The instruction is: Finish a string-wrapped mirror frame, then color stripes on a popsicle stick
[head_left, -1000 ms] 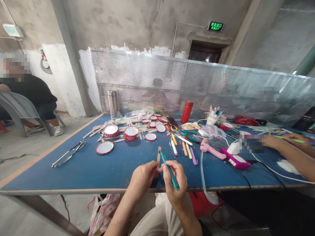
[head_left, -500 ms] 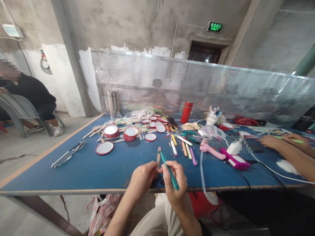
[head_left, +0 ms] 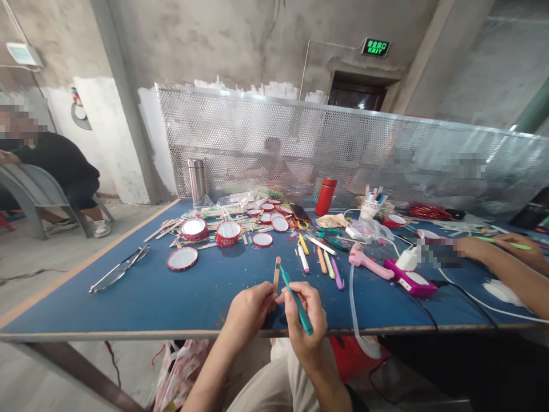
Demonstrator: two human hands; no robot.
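Note:
My left hand [head_left: 253,306] is closed around the lower end of a wooden craft stick [head_left: 277,276], which stands nearly upright and has a pinkish colored tip. In my right hand [head_left: 306,312] is a teal marker pen [head_left: 300,306], its tip touching or very close to the stick's upper part. Both hands are near the table's front edge. Several markers lie beyond my right hand, among them a purple marker [head_left: 337,275] and an orange marker [head_left: 321,261].
On the blue table [head_left: 171,306] lie round red-rimmed discs [head_left: 182,259], loose craft sticks and glasses [head_left: 120,270]. A red bottle [head_left: 326,196] and a steel flask [head_left: 197,182] stand behind. To the right are a pink glue gun [head_left: 369,262], a magenta power strip [head_left: 410,279] and a co-worker's hands [head_left: 472,250].
My hands, the craft stick and the teal marker hold almost the same position. The seated person at the left has shifted slightly.

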